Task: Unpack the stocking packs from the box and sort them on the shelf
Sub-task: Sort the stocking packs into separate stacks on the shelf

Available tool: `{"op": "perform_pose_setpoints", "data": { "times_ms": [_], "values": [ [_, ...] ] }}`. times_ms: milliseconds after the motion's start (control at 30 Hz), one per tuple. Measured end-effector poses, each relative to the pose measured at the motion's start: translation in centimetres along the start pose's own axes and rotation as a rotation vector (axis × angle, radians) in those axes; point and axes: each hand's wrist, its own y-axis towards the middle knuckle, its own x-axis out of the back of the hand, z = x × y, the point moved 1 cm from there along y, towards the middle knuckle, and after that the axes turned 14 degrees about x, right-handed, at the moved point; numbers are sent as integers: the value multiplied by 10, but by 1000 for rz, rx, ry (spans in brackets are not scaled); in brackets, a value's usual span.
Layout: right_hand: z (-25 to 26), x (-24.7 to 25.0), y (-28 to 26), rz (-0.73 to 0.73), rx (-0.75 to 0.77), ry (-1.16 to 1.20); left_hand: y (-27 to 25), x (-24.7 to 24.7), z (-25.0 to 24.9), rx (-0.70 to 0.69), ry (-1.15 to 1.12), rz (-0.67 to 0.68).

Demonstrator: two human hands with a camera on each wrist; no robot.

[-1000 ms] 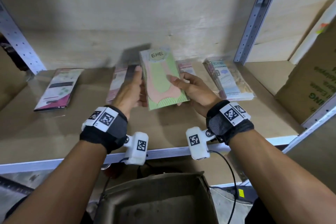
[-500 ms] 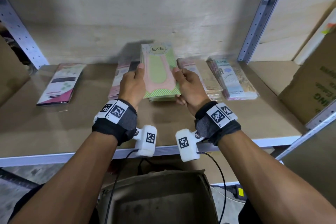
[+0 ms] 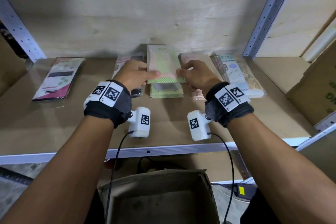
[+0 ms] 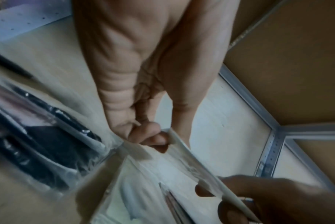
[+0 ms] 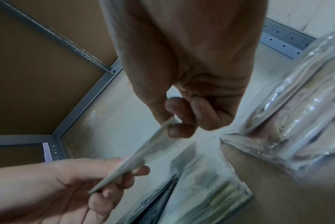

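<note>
A green and pink stocking pack (image 3: 163,65) hangs just above a stack of like green packs (image 3: 166,91) in the middle of the shelf (image 3: 54,123). My left hand (image 3: 134,74) pinches its near left corner between thumb and fingers, and my right hand (image 3: 195,75) pinches the near right corner. In the left wrist view the pack (image 4: 191,160) shows edge-on, thumb above and fingers under it. The right wrist view shows the same pack (image 5: 143,153) held between both hands over the stack (image 5: 206,195).
Other piles lie on the shelf: a magenta pack (image 3: 58,78) at left, pink-and-black packs (image 3: 125,62) behind my left hand, pink packs (image 3: 189,56), and blue-and-beige packs (image 3: 236,74) at right. An open cardboard box (image 3: 160,198) stands below. A brown carton (image 3: 320,89) and metal upright (image 3: 263,16) flank the right.
Both hands carried the green pack away from me and down, from held up tilted to lying nearly flat just over the green stack. The grip on both corners is unchanged.
</note>
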Motion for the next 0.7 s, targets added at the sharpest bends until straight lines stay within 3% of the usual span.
{"op": "perform_pose_setpoints", "data": {
  "times_ms": [100,267,567,700],
  "values": [
    [4,-4,-1,111,-48,-44,4,-4,-3,25,126,-112],
    [9,-8,-1,118,-117,-167,1,-12,-14,44,307,-223],
    [12,-6,-3,108,-148,-239,-5,-20,-22,111,456,-150],
    [18,-8,-6,122,-124,-271,-3,-22,-20,126,471,-212]
  ]
}}
